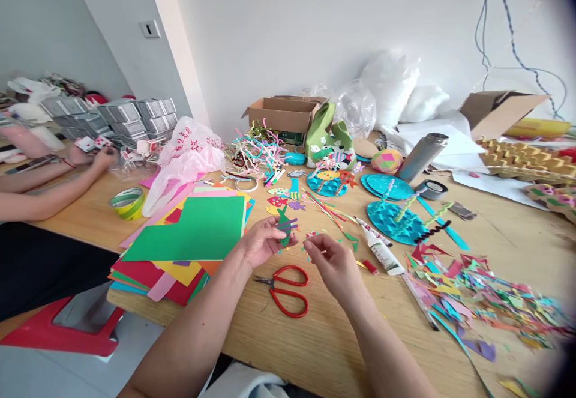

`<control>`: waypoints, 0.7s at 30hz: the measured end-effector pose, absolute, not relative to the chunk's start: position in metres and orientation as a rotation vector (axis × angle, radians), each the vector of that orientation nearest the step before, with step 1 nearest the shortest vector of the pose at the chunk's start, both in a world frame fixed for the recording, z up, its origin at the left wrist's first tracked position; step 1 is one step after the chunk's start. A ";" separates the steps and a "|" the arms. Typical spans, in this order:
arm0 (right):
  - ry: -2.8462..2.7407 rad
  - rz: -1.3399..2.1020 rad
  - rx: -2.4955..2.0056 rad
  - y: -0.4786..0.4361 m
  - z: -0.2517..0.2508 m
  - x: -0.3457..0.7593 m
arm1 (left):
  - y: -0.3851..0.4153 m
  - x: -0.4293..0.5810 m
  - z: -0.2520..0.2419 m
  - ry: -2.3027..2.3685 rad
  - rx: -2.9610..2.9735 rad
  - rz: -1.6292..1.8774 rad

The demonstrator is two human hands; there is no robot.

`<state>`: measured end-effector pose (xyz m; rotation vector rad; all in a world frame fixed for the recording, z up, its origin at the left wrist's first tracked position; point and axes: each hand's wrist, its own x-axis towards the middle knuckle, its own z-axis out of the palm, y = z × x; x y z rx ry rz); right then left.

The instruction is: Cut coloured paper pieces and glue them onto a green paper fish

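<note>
Between the thumb and fingers of my left hand (261,243) is a green paper fish (283,223) with purple strips across it. My right hand (333,265) is just to its right, thumb and forefinger pinched together; whatever is between them is too small to make out. Red-handled scissors (288,295) lie on the table below my hands, blades pointing left. Beyond my hands are finished paper fish, among them a red one (276,202) and a purple one (297,205). A white glue bottle (382,254) lies to the right of my right hand.
Coloured paper sheets (198,230) are stacked at left, near yellow tape (128,203). Blue decorated discs (396,221) and a steel flask (423,156) stand at right, with paper scraps (486,302) nearer. Another person's hand (104,159) works at far left.
</note>
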<state>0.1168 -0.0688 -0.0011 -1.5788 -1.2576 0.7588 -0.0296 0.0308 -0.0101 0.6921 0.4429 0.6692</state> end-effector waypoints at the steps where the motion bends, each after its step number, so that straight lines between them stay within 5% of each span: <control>1: -1.190 0.880 -1.522 -0.067 -0.001 0.119 | 0.030 -0.029 -0.011 0.447 0.728 0.656; 7: -0.905 1.241 -1.355 -0.063 -0.002 0.120 | 0.026 -0.026 -0.015 0.481 0.939 0.540; 21: -1.048 1.216 -1.491 -0.063 -0.002 0.123 | 0.024 -0.025 -0.015 0.514 1.017 0.453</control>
